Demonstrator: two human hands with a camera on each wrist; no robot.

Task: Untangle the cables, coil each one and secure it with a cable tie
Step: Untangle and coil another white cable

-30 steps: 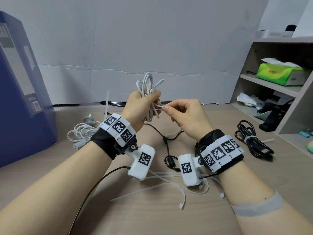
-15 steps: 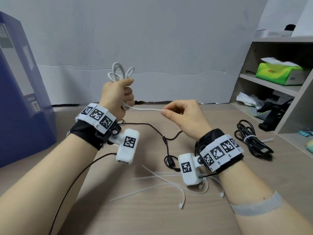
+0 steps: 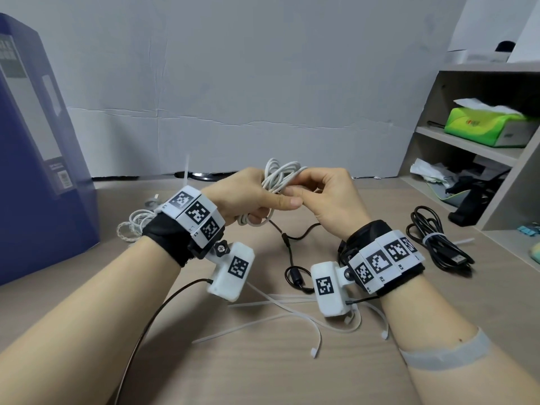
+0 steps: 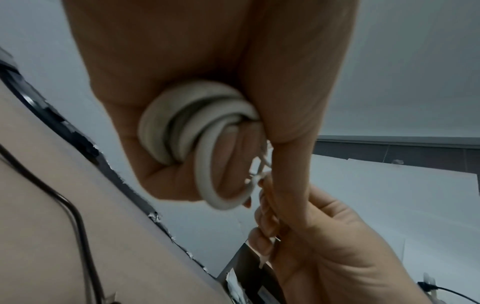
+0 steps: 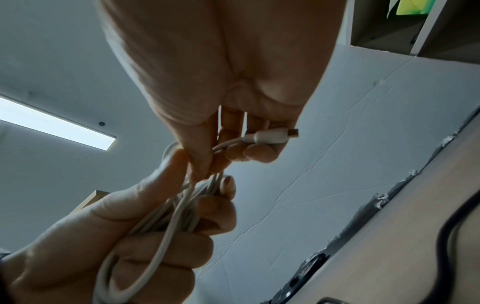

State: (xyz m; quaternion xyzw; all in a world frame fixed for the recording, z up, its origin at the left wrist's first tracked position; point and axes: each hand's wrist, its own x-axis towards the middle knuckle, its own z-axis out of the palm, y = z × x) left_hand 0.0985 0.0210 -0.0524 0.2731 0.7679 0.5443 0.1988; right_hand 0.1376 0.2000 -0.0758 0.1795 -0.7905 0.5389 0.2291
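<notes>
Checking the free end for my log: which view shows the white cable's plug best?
The right wrist view: the plug juts clear of the right hand, its metal tip visible. In the head view, fingers hide it. The left wrist view shows mostly the white cable coiled in the left hand.

Blue box [image 3: 35, 159] at left, shelf unit [image 3: 479, 147] at right, green tissue pack [image 3: 491, 127] on it
</notes>
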